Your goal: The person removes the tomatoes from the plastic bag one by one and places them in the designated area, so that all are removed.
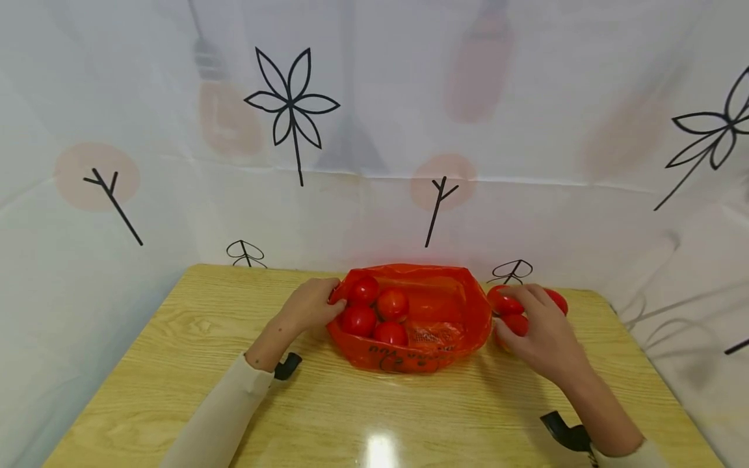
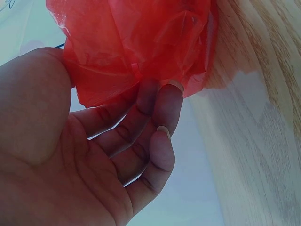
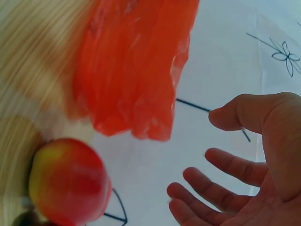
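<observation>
Red plastic bag [image 1: 412,361] is set on the bench [image 1: 175,364] at lower centre of the head view, with four red fruits [image 1: 359,320] gathered in its left half. Those fruits are shown by the head view alone; in the left wrist view, only crumpled outer plastic is seen. By the right wrist view, yellow is revealed on a loose fruit [image 3: 69,181] at lower left, along with a clear gap between it and the fingers. The bag's left rim is pinched by the grip of the left hand [image 1: 310,304], fingers bent. The right hand's [image 1: 544,338] grip is spread wide, nothing held; loose red fruits [image 1: 506,300] are partly covered by it at lower right.
</observation>
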`<action>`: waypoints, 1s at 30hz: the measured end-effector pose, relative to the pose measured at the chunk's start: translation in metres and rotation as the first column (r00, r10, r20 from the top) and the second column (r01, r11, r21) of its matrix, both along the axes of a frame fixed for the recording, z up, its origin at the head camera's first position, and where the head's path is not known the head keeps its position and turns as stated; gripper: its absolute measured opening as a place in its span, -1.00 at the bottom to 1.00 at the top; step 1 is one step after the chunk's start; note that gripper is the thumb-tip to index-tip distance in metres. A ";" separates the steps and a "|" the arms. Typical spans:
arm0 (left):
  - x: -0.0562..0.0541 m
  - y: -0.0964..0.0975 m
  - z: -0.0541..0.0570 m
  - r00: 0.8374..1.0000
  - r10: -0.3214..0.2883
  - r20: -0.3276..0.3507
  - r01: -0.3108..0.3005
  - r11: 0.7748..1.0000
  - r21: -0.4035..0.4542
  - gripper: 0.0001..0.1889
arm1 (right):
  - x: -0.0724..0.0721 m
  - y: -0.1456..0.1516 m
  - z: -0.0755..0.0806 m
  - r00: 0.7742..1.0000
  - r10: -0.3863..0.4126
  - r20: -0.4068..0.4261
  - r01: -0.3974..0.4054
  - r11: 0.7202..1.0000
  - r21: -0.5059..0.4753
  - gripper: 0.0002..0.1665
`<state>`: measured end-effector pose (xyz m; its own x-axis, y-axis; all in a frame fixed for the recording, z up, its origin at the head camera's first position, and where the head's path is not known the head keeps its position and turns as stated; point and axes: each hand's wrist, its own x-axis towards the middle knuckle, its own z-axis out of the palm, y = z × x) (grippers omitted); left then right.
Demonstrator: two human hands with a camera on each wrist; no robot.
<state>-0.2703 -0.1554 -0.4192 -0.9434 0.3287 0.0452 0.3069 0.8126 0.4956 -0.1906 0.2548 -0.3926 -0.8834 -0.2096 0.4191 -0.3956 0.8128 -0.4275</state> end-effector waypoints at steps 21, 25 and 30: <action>0.001 0.000 0.001 1.000 -0.003 -0.011 0.003 1.000 -0.004 -0.86 | -0.014 -0.054 -0.004 0.991 0.102 0.091 -0.102 0.995 0.003 -0.40; 0.001 0.000 0.001 1.000 -0.005 -0.017 0.005 1.000 -0.005 -0.86 | -0.015 -0.062 -0.005 0.988 0.126 0.094 -0.126 0.992 -0.009 -0.42; 0.002 0.000 0.002 1.000 -0.005 -0.021 0.005 1.000 -0.005 -0.87 | -0.019 -0.070 -0.007 0.982 0.165 0.088 -0.164 0.986 -0.014 -0.46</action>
<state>-0.2687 -0.1549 -0.4175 -0.9406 0.3336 0.0632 0.3211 0.8136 0.4847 -0.2100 0.1848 -0.3999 -0.8706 -0.3529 0.3429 -0.4844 0.7369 -0.4715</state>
